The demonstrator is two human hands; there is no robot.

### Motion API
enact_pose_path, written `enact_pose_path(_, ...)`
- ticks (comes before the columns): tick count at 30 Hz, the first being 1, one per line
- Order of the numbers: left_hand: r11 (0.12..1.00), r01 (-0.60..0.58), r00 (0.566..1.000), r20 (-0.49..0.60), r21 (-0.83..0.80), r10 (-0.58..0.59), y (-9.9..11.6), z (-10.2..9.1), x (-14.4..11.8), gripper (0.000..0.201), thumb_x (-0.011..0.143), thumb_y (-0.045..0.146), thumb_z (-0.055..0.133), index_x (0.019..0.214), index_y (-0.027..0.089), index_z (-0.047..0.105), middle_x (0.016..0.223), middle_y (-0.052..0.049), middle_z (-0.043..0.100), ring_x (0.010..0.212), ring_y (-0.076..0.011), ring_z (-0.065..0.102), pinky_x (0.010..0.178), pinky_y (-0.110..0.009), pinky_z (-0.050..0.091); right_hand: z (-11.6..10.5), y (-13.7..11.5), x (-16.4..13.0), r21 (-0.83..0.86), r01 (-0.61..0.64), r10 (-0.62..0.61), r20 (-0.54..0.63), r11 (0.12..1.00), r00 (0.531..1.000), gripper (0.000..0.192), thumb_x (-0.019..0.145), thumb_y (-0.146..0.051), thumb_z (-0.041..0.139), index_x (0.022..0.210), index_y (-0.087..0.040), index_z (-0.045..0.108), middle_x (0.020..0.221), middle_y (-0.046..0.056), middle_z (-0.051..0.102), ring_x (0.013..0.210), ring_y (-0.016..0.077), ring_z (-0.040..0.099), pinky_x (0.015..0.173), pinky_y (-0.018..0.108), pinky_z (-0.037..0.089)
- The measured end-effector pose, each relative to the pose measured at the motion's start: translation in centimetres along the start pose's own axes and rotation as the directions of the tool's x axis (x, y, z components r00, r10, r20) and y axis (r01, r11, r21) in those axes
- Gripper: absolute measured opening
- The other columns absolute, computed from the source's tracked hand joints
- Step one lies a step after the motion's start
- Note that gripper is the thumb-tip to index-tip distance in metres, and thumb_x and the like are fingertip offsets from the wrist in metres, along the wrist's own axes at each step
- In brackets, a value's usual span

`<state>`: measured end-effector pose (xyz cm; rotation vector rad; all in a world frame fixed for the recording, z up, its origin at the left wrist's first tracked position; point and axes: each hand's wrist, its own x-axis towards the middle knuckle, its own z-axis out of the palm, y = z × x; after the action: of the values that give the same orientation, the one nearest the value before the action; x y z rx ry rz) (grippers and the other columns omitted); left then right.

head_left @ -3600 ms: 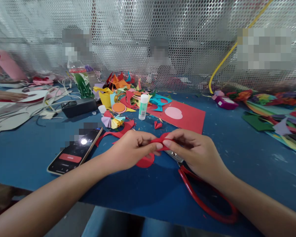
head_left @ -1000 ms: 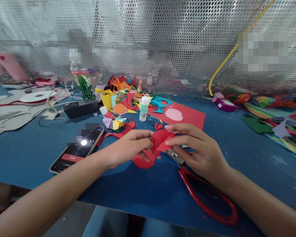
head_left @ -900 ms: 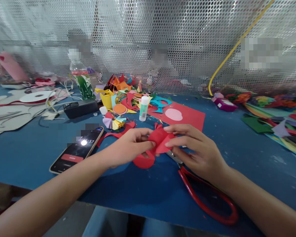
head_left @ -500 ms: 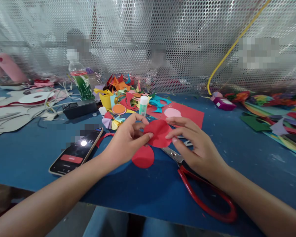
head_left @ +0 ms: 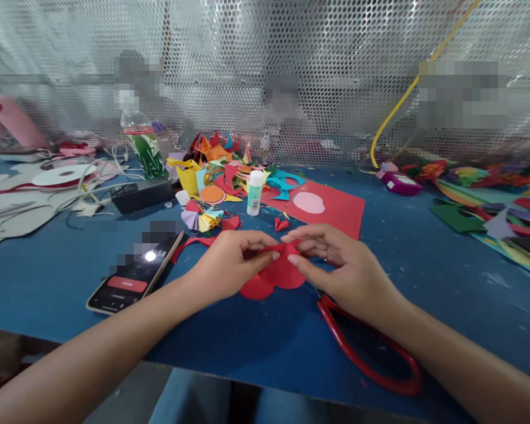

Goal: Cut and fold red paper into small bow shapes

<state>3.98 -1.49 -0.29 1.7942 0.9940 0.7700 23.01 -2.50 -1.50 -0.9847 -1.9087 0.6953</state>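
Pinching a red paper circle [head_left: 282, 272] from both sides, just above the blue desk [head_left: 256, 347]: left hand [head_left: 229, 262] closed on its left edge with thumb and fingertips, right hand [head_left: 342, 268] closed on its upper right edge, fingertips of the two nearly meeting at the top fold. Bent along the top where pinched, rounded lower part hanging toward the desk. Overlapping a second red paper disc [head_left: 252, 288] lying flat just below and left of it. Lying under the right wrist, red-handled scissors [head_left: 371, 359], blades hidden beneath the hand. Resting left of the left forearm, a phone [head_left: 135, 277] with its screen lit. Standing upright farther back, a glue stick [head_left: 255, 193] with a white cap, just beside a red paper sheet [head_left: 335, 209] carrying a pink oval [head_left: 309, 202]. Heaped behind the glue stick, a pile of coloured paper scraps [head_left: 216, 168]; beside it a plastic bottle [head_left: 143, 147] with a green label. Spread along the far right, more coloured paper sheets [head_left: 490, 206]. Closing off the back, a perforated metal screen [head_left: 265, 59]
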Motion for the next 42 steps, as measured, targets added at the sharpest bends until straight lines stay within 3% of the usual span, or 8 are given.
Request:
enact_pose_path(6,0.999,-0.032,0.997,-0.065,-0.002,0.032,-0.1,0.0,0.0,0.017,0.081,0.028,0.057,0.091,0.016,0.065,0.069,-0.001,0.063,0.065,-0.0114,0.055,0.057,-0.021,0.041,-0.2,0.2,0.1,0.005,-0.155,0.154,0.049,0.988,0.987,0.014,0.079,-0.029,0.059,0.091,-0.022,0.065,0.084,0.002,0.071,0.074,0.0177,0.068,0.065,0.03,0.058)
enact_pose_path(10,0.996,-0.01,0.997,-0.075,-0.086,0.004,0.1,-0.2,0.0,0.018,0.081,0.03,0.058,0.09,0.016,0.064,0.064,0.001,0.058,0.057,-0.0081,0.05,0.052,-0.018,0.039,-0.4,-0.4,0.2,0.024,-0.138,0.139,-0.038,0.99,0.99,0.014,0.077,-0.026,0.062,0.089,-0.025,0.069,0.082,0.0,0.073,0.069,0.0171,0.068,0.058,0.027,0.057)
enact_pose_path(13,0.981,0.064,0.997,-0.032,-0.183,-0.071,0.5,-0.4,0.1,0.025,0.081,0.038,0.056,0.088,0.016,0.065,0.068,0.0,0.058,0.06,-0.0086,0.052,0.054,-0.019,0.045,-0.6,-0.9,0.2,-0.041,-0.119,0.118,-0.04,0.992,0.992,0.014,0.077,-0.023,0.06,0.085,-0.026,0.071,0.074,0.0,0.072,0.06,0.0162,0.067,0.049,0.026,0.055)
enact_pose_path(17,0.952,0.156,0.986,0.091,-0.263,-0.137,0.8,-0.5,0.1,0.028,0.076,0.041,0.062,0.086,0.015,0.066,0.074,-0.001,0.063,0.063,-0.0088,0.056,0.056,-0.019,0.048,-0.6,-1.1,0.1,-0.098,-0.056,0.055,-0.018,0.994,0.998,0.017,0.075,-0.016,0.058,0.081,-0.025,0.071,0.076,-0.001,0.073,0.062,0.0149,0.067,0.053,0.025,0.055)
enact_pose_path(26,0.953,0.172,0.982,0.121,-0.249,-0.146,0.1,-0.5,0.2,0.021,0.075,0.027,0.064,0.091,0.014,0.062,0.071,0.0,0.062,0.057,-0.0073,0.054,0.052,-0.018,0.046,-0.5,-1.2,0.1,-0.063,-0.03,0.036,0.089,0.998,0.995,0.014,0.077,-0.024,0.06,0.088,-0.024,0.068,0.089,0.002,0.071,0.075,0.0159,0.067,0.061,0.025,0.055)
enact_pose_path(31,0.968,0.163,0.983,0.114,-0.189,-0.143,0.1,-0.4,0.2,0.02,0.076,0.029,0.062,0.089,0.014,0.062,0.068,0.0,0.06,0.056,-0.0074,0.052,0.053,-0.018,0.044,-0.2,-0.8,0.1,-0.052,-0.114,0.118,0.083,0.992,0.99,0.011,0.08,-0.025,0.056,0.086,-0.023,0.066,0.077,0.0,0.071,0.065,0.0153,0.066,0.058,0.027,0.055)
enact_pose_path(37,0.989,0.145,0.987,0.083,-0.043,-0.141,0.4,-0.4,0.1,0.015,0.078,0.028,0.058,0.082,0.014,0.063,0.061,0.003,0.054,0.053,-0.0061,0.047,0.05,-0.017,0.037,-0.1,-0.5,0.1,-0.049,-0.094,0.099,0.11,0.994,0.989,0.011,0.081,-0.023,0.055,0.087,-0.024,0.064,0.079,-0.001,0.07,0.068,0.0148,0.066,0.063,0.027,0.055)
enact_pose_path(42,0.981,0.174,0.982,0.092,-0.086,-0.166,0.5,-0.5,0.1,0.017,0.079,0.03,0.058,0.079,0.015,0.065,0.061,0.003,0.055,0.051,-0.0049,0.044,0.048,-0.016,0.036,-0.2,-0.7,0.1,-0.068,-0.106,0.112,0.097,0.992,0.989,0.009,0.082,-0.024,0.055,0.086,-0.025,0.063,0.075,-0.002,0.069,0.065,0.0131,0.065,0.059,0.024,0.053)
